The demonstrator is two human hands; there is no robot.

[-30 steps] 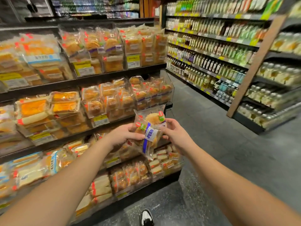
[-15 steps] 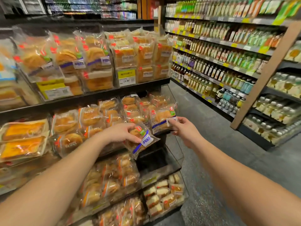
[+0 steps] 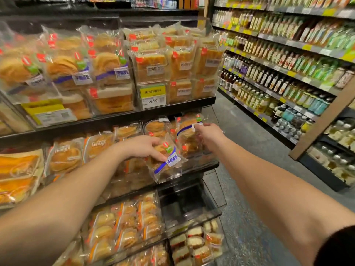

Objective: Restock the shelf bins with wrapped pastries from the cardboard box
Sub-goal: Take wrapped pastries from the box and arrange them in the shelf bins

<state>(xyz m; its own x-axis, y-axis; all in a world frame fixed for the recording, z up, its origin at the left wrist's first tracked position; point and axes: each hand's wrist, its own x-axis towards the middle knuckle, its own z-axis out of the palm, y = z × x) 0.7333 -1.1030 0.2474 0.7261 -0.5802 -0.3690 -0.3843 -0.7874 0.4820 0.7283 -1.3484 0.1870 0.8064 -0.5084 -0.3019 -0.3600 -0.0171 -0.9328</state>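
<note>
moved: both wrapped pastries now further into the middle shelf bin (image 3: 209,160)
left hand (image 3: 142,146): gripping blue-striped pastry (image 3: 167,160)
right hand (image 3: 209,134): pinching second pastry (image 3: 189,131), deeper in

2 clear-wrapped pastries with blue stripes and white labels, one (image 3: 166,160) tilted, held at the front of the middle shelf bin (image 3: 201,160), the other (image 3: 189,131) upright just right of it, above that bin

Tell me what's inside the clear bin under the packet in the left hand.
The clear bin shows only its dark floor through the walls; no packets visible. Its back is shadowed and unreadable.
</note>
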